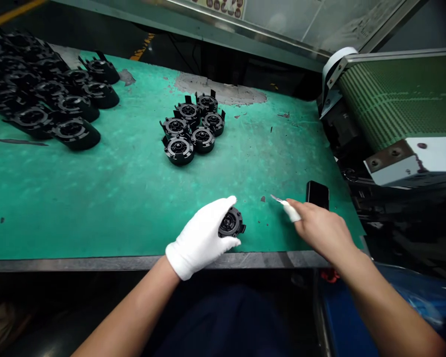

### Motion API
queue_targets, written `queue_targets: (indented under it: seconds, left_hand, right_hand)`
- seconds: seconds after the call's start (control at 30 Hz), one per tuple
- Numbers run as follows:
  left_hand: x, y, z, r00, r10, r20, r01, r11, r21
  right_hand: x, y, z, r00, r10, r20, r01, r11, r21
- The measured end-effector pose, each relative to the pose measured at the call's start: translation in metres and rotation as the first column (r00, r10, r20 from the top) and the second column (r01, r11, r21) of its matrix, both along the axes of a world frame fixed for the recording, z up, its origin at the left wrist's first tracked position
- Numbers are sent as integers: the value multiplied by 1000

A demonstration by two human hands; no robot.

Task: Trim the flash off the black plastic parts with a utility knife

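My left hand [200,233], in a white glove, grips a round black plastic part [231,223] near the table's front edge. The part's ringed face points up, and a small tab sticks out at its right. My right hand [317,225] is bare except for a white cover on the thumb. Its fingers are closed on a small knife [277,199], whose thin pale blade points left toward the part without touching it. The knife's handle is hidden in the hand. Just beyond the right hand lies a black phone-like block [317,193].
A cluster of similar round black parts [179,148] stands mid-table. Many taller black parts [76,131] crowd the far left. The green tabletop [126,198] has worn patches. A green conveyor belt [405,94] borders the right side, and a blue bin [347,317] sits below.
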State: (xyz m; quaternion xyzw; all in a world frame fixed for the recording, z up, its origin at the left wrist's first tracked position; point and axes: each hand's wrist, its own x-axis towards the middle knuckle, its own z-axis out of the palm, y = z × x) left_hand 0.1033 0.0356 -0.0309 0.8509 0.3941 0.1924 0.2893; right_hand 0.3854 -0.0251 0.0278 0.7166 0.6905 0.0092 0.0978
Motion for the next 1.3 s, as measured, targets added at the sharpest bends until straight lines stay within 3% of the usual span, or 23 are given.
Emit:
queue_targets:
  seconds: [0.13,0.2,0.3,0.37,0.5,0.63,0.8,1.03,1.2,1.3]
  left_hand:
    - [-40,29,24,963,-245,-111,243,969,-35]
    - [-66,44,36,982,-140,-130,145,989,36]
    - [-88,48,45,984,161,-71,-152,980,126]
    - [-82,35,41,967,252,-29,-248,963,108]
    - [-31,-7,15,962,272,18,-272,961,49]
    - [-4,-20,-3,949,311,44,-312,950,10]
    - [-25,-10,2,989,146,13,-144,987,-74]
    - [-28,-8,-1,992,124,18,-123,991,-44]
    - [-24,-6,6,990,137,32,-133,987,-94]
    - [-23,-5,13,991,131,12,-129,984,-124]
  right_hand:
    - [19,-5,-8,975,32,-221,-28,999,21]
    - [18,-10,-12,941,57,-332,-51,998,28]
    - [10,-15,-18,899,62,-434,-53,998,35]
    - [3,-13,-21,865,76,-496,-70,997,32]
    - [-10,0,-18,793,160,-587,-178,984,27]
    - [-18,12,-6,771,215,-599,-282,959,-18]
    - [-28,16,3,729,261,-633,-442,885,-145]
    - [-45,30,5,843,310,-439,-405,904,-139]
    - [-46,42,9,878,336,-342,-411,894,-177]
    - [-33,51,6,955,202,-219,-243,953,-180]
